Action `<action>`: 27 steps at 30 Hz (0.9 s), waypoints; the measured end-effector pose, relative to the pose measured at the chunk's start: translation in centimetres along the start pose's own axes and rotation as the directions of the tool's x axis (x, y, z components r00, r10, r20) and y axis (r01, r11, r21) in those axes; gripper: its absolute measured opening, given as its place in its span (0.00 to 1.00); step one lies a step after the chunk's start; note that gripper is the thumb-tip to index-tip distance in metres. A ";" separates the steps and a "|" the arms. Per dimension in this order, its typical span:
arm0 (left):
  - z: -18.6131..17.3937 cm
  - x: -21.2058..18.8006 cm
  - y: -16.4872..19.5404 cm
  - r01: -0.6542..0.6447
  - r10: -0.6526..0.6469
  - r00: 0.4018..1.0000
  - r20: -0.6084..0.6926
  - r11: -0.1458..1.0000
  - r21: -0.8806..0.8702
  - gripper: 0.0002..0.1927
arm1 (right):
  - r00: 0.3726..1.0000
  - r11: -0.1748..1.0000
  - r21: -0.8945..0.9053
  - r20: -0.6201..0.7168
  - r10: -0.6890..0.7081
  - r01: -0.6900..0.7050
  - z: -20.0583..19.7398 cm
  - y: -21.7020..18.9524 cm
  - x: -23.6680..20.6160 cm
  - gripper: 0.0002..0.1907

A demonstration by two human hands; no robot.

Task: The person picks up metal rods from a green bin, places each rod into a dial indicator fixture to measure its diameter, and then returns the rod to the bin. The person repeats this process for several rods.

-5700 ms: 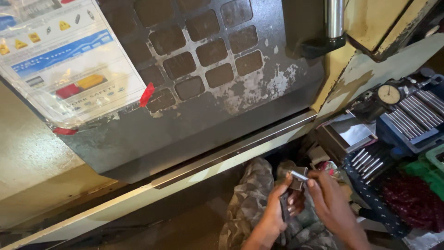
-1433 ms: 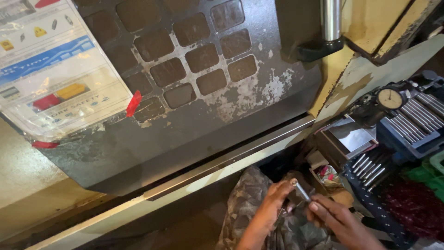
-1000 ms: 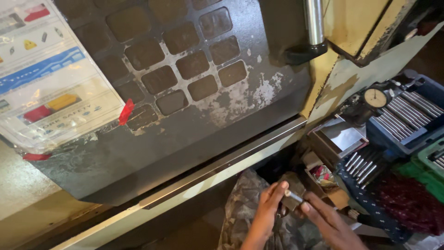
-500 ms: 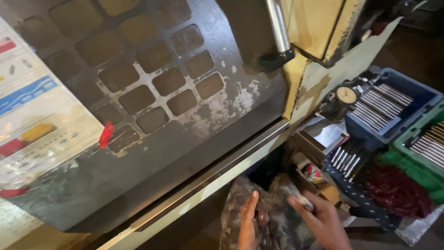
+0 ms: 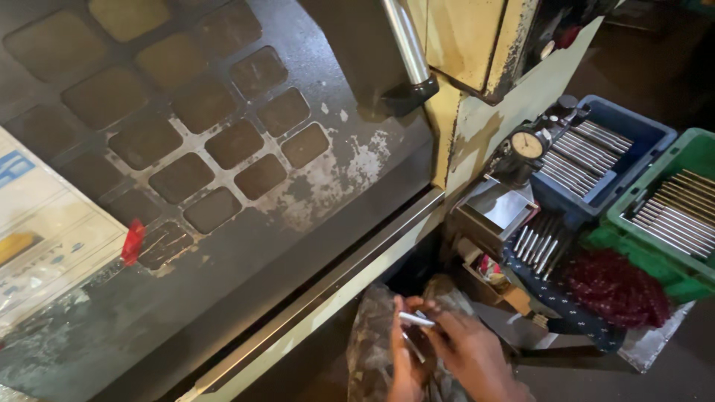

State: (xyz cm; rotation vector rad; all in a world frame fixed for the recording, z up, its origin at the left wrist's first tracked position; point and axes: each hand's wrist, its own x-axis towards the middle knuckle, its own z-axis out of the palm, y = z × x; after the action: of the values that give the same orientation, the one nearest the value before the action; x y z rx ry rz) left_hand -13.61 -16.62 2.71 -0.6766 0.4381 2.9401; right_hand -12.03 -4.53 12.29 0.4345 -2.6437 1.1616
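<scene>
Shiny metal shows in the head view, low in the middle: a thin rod (image 5: pixel 415 319) sits between two hands over the person's lap, which is covered in blotchy patterned cloth (image 5: pixel 372 350). The left hand (image 5: pixel 402 365) has its fingers curled up to the rod's left end and pinches it there. The right hand (image 5: pixel 465 350) pinches the other end with its fingertips, the rest of that hand loosely bent. The rod lies nearly flat, held in the air and touching nothing else that I can see. It is thin and smooth, so I think it could slip from such a small pinch and drop into the dark gap below the big grey machine door (image 5: pixel 246 186) (a hard place to find it again). Just to the right stands a round dial gauge (image 5: pixel 526 144), and beside it a small tray of more rods (image 5: pixel 538 246). An elbow swung that way could knock the gauge or spill the tray. Farther right are a blue crate (image 5: pixel 622 126) and a green crate (image 5: pixel 689 160), both full of long rods lying side by side, with a dark red cloth (image 5: pixel 614 290) bunched near them. A rod put back in the wrong crate could get mixed up with the others, since they all look much alike.
</scene>
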 end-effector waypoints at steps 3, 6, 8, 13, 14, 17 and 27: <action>0.5 1.6 -1.6 -0.052 0.057 0.998 -0.042 0.994 0.101 0.24 | 0.996 0.998 -0.025 0.071 0.062 -0.061 -0.1 0.2 -0.2 0.22; 1.5 2.9 -2.8 -0.072 0.075 0.997 -0.021 0.988 0.137 0.22 | 0.984 0.991 0.041 0.134 0.120 -0.127 -0.9 1.6 0.1 0.25; 2.5 3.6 -3.5 -0.078 0.080 0.997 -0.006 0.980 0.186 0.22 | 1.000 0.997 -0.068 0.001 0.023 -0.023 -1.3 2.8 0.5 0.29; 5.0 5.0 -5.6 -0.098 0.082 0.991 0.103 0.982 0.159 0.25 | 0.946 0.944 0.061 0.030 0.324 -0.325 -2.5 7.4 2.7 0.16; 5.5 5.2 -6.1 -0.079 0.063 0.991 0.117 0.987 0.143 0.24 | 0.941 0.934 0.118 0.023 0.337 -0.337 -3.0 8.8 3.5 0.16; 7.2 6.4 -6.8 -0.082 0.050 0.981 0.187 0.983 0.165 0.22 | 0.862 0.821 0.260 0.151 0.484 -0.508 -4.0 13.1 6.0 0.14; 7.1 9.1 -6.4 0.003 -0.045 0.990 0.130 0.954 0.301 0.12 | 0.929 0.920 -0.382 -0.364 -0.063 -0.087 -6.4 25.2 20.4 0.12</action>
State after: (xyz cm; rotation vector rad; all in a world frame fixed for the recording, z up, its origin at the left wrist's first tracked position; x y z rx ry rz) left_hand -23.76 -8.20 3.12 -0.4366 0.8329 2.7849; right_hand -39.45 12.80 5.83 0.1065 -2.4504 0.6068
